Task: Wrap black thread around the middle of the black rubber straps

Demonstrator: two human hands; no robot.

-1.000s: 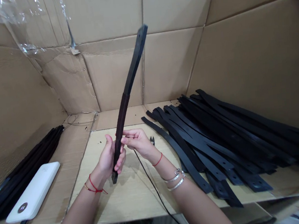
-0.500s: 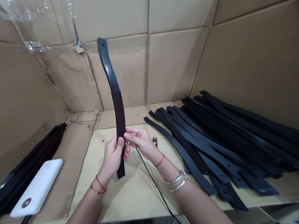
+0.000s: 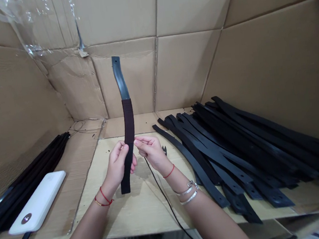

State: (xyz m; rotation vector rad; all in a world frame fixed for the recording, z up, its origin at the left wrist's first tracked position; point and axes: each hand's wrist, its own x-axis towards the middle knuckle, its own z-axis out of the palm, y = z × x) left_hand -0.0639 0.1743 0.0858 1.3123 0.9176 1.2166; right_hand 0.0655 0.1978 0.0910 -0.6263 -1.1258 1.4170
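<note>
A long, slightly curved black strip [image 3: 120, 78] stands nearly upright in front of me. Its upper end is smooth and shiny with a small hole; a dark brown ribbed sleeve [image 3: 128, 119] covers the middle, and the lower end looks matte black. My left hand [image 3: 119, 160] is closed around the strip below the brown part, thumb on its front. At the strip's right edge, near the brown part's lower end, my right hand [image 3: 151, 151] pinches with thumb and forefinger; whatever lies between the fingertips is too small to make out. Small dark snips [image 3: 164, 150] lie behind my right hand.
Many loose black strips [image 3: 232, 153] are heaped on the right. Another dark bundle [image 3: 43, 163] lies on the left beside a white power bank [image 3: 39, 202] with a cable. A thin black cord [image 3: 169, 202] runs below my right hand. Cardboard walls [image 3: 121, 16] enclose the table.
The strip's top has come lower and a little to the right, and its lower end has swung left. My left hand has shifted slightly along it; my right hand stays pinched at the edge.
</note>
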